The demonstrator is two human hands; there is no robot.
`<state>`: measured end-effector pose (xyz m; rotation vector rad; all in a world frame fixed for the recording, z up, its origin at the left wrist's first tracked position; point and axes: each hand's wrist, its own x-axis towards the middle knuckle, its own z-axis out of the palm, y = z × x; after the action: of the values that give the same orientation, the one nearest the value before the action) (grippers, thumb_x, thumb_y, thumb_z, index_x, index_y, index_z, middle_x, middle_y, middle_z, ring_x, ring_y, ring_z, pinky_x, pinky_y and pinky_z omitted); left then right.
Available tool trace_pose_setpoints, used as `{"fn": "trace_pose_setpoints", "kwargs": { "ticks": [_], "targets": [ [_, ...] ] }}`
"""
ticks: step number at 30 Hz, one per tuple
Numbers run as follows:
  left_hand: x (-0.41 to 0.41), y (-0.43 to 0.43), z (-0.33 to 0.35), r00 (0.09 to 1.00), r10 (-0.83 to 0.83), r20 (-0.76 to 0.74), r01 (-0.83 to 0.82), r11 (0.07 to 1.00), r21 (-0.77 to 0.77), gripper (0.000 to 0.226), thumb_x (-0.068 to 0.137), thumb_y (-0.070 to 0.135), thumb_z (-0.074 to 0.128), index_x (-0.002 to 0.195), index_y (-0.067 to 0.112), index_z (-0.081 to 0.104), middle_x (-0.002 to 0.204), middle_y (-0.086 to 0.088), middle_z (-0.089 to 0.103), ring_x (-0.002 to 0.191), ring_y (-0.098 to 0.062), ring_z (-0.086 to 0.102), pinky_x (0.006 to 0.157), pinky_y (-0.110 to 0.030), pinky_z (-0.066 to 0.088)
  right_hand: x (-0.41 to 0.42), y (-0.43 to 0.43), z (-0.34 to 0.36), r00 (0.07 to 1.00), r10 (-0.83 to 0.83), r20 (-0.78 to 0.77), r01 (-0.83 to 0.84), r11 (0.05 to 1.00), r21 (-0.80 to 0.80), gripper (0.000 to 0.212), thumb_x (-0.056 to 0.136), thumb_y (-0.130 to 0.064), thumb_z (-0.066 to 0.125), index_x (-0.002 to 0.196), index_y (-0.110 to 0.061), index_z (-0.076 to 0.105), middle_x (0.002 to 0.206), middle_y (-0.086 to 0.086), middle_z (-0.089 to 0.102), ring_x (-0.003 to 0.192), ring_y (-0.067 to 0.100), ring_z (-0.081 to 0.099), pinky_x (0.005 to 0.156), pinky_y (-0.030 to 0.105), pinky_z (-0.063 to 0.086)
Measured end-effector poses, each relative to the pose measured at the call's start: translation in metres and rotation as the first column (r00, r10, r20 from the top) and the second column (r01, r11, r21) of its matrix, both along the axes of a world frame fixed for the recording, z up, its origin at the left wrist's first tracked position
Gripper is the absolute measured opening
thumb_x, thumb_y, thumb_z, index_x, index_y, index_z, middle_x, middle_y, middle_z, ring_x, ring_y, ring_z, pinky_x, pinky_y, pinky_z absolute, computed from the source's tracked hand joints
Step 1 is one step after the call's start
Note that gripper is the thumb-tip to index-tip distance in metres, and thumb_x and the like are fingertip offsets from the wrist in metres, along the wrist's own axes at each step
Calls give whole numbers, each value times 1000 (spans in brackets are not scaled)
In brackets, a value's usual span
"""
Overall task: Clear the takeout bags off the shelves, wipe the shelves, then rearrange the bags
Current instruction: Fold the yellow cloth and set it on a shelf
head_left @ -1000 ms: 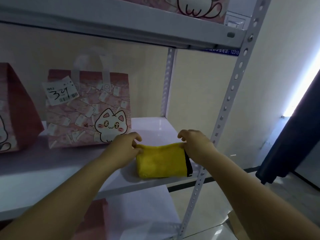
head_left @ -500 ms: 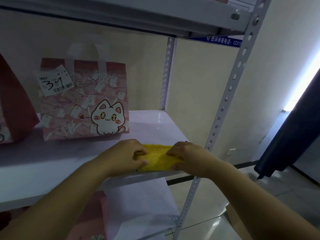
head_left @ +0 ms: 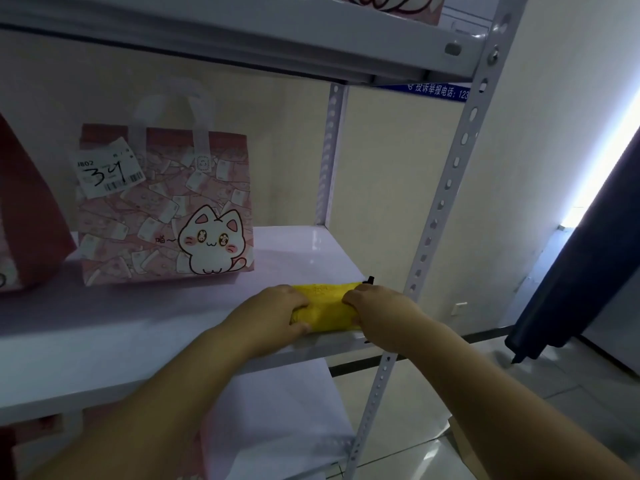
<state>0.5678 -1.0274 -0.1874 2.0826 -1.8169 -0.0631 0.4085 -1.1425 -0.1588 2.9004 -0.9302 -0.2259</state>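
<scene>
Forearms reach up from the lower edge of the view to the front right corner of the middle shelf (head_left: 104, 341). There the left hand (head_left: 273, 313) and the right hand (head_left: 377, 306) each hold one end of a folded yellow cloth (head_left: 325, 306), fingers curled over it. The cloth lies on the board just inside the perforated front post (head_left: 446, 188). It looks soft, light and limp, likely to bunch, and would probably wipe best gathered into a wad under the palm. Farther back, toward the rear edge, a pink takeout bag (head_left: 166, 209) printed with a white cat stands upright, with a paper ticket (head_left: 105, 168) marked 34 near its top left corner. A darker red bag (head_left: 24, 216) stands beside it at the left. Neither has yet been cleared. The cat bag appears light and thin-walled, so its pale loop handles (head_left: 202, 126) seem the safest hold. Above, the upper shelf (head_left: 242, 32) carries another bag (head_left: 391, 5).
</scene>
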Motion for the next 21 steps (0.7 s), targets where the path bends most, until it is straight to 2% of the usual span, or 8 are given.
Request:
{"fn": "trace_pose_setpoints", "kwargs": {
  "ticks": [3, 7, 12, 18, 21],
  "targets": [
    [-2, 10, 2, 1000, 10, -22, -11, 999, -51, 43, 84, 42, 59, 125, 30, 54, 128, 5, 52, 112, -13, 49, 94, -27, 41, -6, 4, 5, 988, 20, 155, -18, 1000, -17, 37, 91, -17, 51, 128, -21, 49, 123, 4, 53, 110, 26, 53, 86, 39, 50],
    [-1, 31, 12, 997, 44, -59, -51, 990, -130, 32, 84, 44, 60, 113, 32, 59, 116, 10, 54, 102, -9, 52, 87, -27, 44, -16, 16, 16, 918, 98, 385, -97, 995, -24, 30, 94, -33, 48, 122, -26, 56, 119, -2, 60, 102, 19, 57, 82, 32, 49],
    [7, 65, 33, 993, 83, -88, -101, 968, -231, 29, 83, 44, 62, 109, 30, 62, 107, 15, 56, 94, -4, 54, 81, -26, 46, -20, 34, 35, 816, 157, 556, -168, 985, -31, 21, 91, -36, 55, 107, -26, 66, 105, -8, 66, 90, 11, 60, 74, 26, 48],
    [8, 113, 69, 974, 170, -148, -211, 919, -334, 26, 82, 36, 67, 106, 27, 66, 102, 14, 62, 88, 2, 57, 74, -14, 42, -28, 61, 73, 746, 192, 637, -241, 970, -10, 18, 90, -34, 58, 102, -24, 68, 99, -6, 69, 88, 8, 61, 79, 31, 52],
    [1, 141, 88, 955, 248, -163, -291, 892, -346, 26, 81, 39, 67, 106, 29, 65, 102, 14, 61, 88, 2, 58, 74, -20, 48, -35, 76, 92, 724, 232, 650, -278, 960, -33, 18, 91, -32, 58, 102, -23, 68, 98, -6, 69, 89, 8, 62, 80, 32, 52]
  ]
}}
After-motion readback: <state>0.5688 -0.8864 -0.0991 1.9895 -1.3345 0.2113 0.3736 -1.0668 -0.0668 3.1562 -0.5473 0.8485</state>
